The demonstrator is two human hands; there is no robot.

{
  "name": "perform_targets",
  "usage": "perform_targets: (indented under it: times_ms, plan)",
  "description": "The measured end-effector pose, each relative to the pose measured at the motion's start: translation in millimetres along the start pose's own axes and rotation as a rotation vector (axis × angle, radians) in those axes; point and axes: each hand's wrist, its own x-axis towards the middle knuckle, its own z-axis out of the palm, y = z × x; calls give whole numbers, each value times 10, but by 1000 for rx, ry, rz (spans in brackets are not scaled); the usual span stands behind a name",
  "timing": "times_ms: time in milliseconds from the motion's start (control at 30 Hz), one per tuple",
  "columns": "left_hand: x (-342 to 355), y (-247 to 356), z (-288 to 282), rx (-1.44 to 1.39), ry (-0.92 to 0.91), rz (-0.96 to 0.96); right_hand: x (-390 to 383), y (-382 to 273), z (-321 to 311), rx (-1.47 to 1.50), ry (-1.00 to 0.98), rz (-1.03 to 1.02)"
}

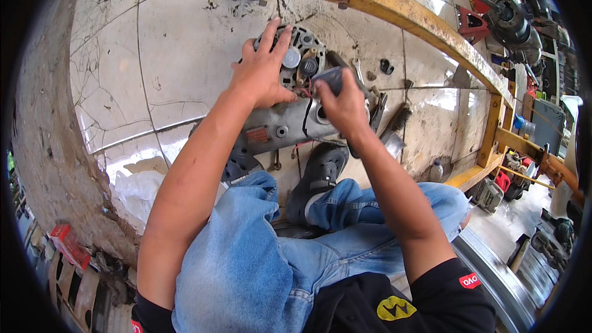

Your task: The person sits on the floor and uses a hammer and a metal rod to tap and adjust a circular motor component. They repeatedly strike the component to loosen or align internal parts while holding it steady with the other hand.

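A grey metal machine with a long rounded body (271, 124) and a round, slotted end like an alternator's (316, 45) lies on the floor before me. My left hand (262, 74) rests on the slotted end, fingers spread, thumb near the red wires (303, 92). In my right hand (346, 102) is a dark, flat, block-shaped object (330, 78), gripped between thumb and fingers above the machine's right part. What kind of object it is I cannot make out. A black cable (306, 117) runs down over the body.
A wrench (357, 69), pliers (380, 110) and a brush (402, 117) lie right of the machine. A yellow steel frame (407, 11) arches over the far and right sides. My shoe (317, 176) stands close below. A red jack stand (472, 24) is at far right.
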Motion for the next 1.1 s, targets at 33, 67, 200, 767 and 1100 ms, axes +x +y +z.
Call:
perform_targets:
  times_ms: [33, 67, 200, 767, 1100]
  plan:
    - [-8, -8, 0, -6, -5, -20, -57, -9, 19, -85, -18, 10]
    - [-28, 11, 17, -13, -12, -32, -74, -32, 10, -48, -7, 11]
    - [-21, 55, 53, -44, 3, -51, 42, -27, 24, -28, 105, 81]
    - [-35, 57, 42, -35, -6, -66, 64, 48, 38, 24, 102, 95]
    - [-26, 61, -18, -20, -51, -57, -17, -6, 43, -15, 47, 54]
